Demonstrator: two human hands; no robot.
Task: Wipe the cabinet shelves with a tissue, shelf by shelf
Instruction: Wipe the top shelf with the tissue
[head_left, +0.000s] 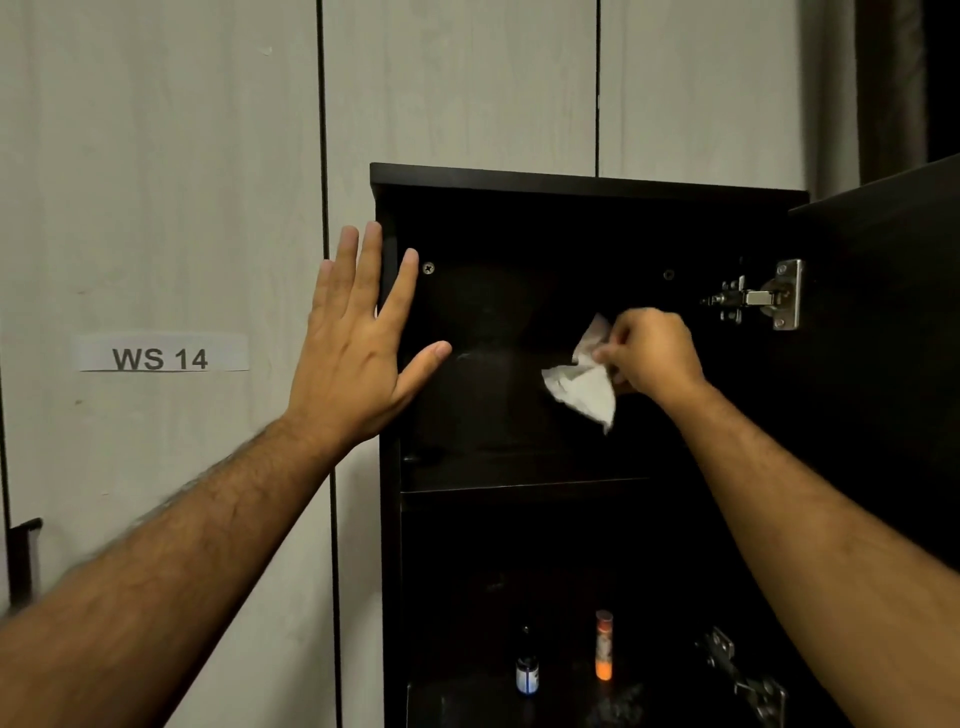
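A tall dark cabinet (587, 182) stands open in front of me. My right hand (652, 353) is inside the top compartment and pinches a crumpled white tissue (584, 387), which hangs from my fingers above the top shelf (519, 470). My left hand (358, 343) is flat with straight, spread fingers, held at the cabinet's left front edge, its thumb and one finger in front of the dark interior. The compartment's back and floor are very dark.
The cabinet door (883, 322) is swung open to the right on a metal hinge (763, 296). On the lower shelf stand a small dark bottle (527, 670) and an orange tube (603, 647). A pale panelled wall with a "WS 14" label (161, 356) lies left.
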